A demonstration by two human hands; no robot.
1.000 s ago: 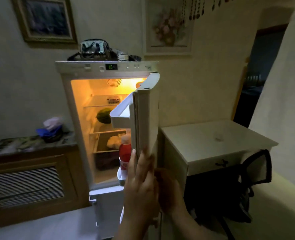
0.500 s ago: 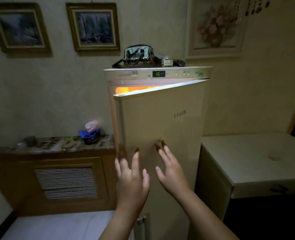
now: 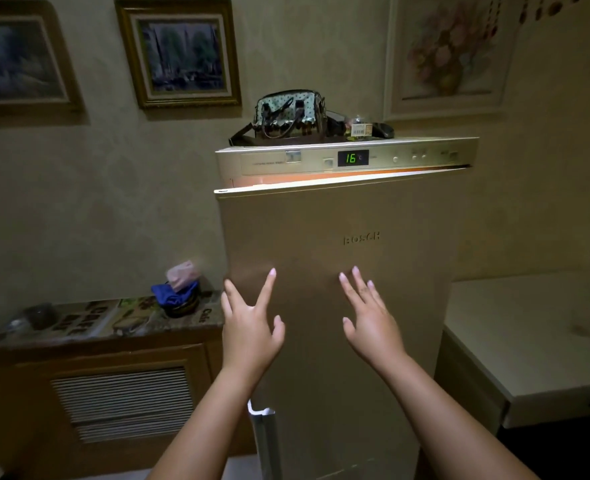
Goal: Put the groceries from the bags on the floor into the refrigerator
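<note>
A tall beige refrigerator point(image 3: 349, 157) stands in front of me, its display reading 16. Its upper door point(image 3: 338, 244) is almost closed, and a thin strip of orange light shows along the top edge. My left hand point(image 3: 250, 327) lies flat with spread fingers on the door's left edge. My right hand point(image 3: 369, 317) is spread flat on the door's middle. Neither hand holds anything. A white vertical handle point(image 3: 264, 441) shows below my left wrist. No grocery bags or groceries are in view.
A patterned handbag point(image 3: 288, 114) and a small jar point(image 3: 358, 126) sit on the refrigerator. A low wooden cabinet point(image 3: 113, 386) with a bowl of cloths point(image 3: 179, 294) stands at the left. A white side table point(image 3: 536, 341) stands at the right. Framed pictures hang on the wall.
The door has swung from wide open to nearly closed under both hands. The lit shelves and the red bottle are hidden now. My view has come closer to the door.
</note>
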